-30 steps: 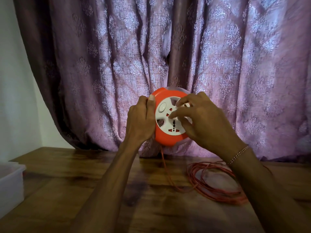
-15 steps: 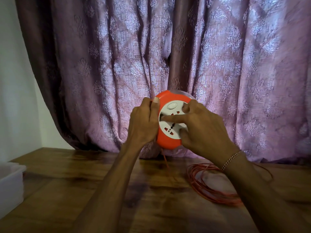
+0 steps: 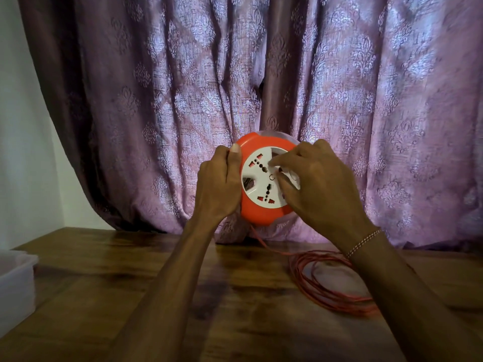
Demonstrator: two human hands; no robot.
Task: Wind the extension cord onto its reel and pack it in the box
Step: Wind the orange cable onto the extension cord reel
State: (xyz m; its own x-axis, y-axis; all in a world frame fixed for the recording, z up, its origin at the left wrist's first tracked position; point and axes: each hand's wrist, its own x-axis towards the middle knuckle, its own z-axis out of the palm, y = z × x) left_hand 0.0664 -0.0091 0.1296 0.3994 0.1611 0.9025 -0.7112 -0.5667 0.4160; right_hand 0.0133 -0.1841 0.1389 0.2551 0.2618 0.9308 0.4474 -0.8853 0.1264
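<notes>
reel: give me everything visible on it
The reel is a round orange plastic shell with a white socket face toward the camera, held upright in the air before the curtain. The left hand grips its left rim; the right hand has fingers on the face. A thin red cord runs from its underside to loose loops on the table.

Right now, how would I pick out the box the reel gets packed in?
Start at the purple curtain and drop to the wooden table below it. Follow the table to its far left edge: the box is the pale plastic tub there, cut off by the frame, well apart from the orange reel.
</notes>
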